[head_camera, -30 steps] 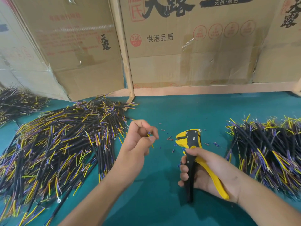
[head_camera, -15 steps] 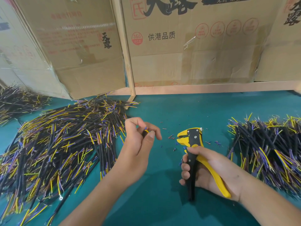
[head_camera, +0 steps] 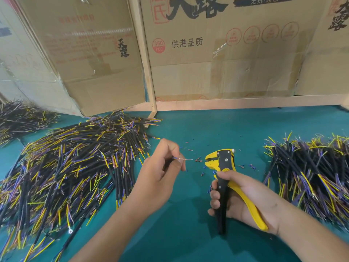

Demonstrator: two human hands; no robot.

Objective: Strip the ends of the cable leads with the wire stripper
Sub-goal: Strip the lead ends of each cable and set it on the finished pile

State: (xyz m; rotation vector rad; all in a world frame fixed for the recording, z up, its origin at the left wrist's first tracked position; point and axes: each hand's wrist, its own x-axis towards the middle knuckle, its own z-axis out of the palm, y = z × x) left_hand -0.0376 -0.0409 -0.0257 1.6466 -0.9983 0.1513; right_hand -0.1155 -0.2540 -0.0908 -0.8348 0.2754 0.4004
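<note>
Teal tabletop (head_camera: 188, 233) mid-job: left hand (head_camera: 160, 178) pinches one lead (head_camera: 184, 159), its bared tip just beside the wire stripper (head_camera: 223, 178) gripped by the right hand (head_camera: 245, 201), with heaped cable piles (head_camera: 66, 167) apparently still awaiting stripping along both side edges.

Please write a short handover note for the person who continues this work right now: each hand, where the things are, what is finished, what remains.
Left hand: pinches one cable lead, its bare tip pointing toward the stripper, not yet inserted.
Right hand: grips the wire stripper by its handles, head up, clear of the lead.
Piles: large cable pile on the left, second pile on the right; which one is finished, I cannot tell.
Done: insulation scraps on the green mat show that stripping has taken place.
Left: feed the lead into the stripper, squeeze, continue with the remaining cables.
</note>
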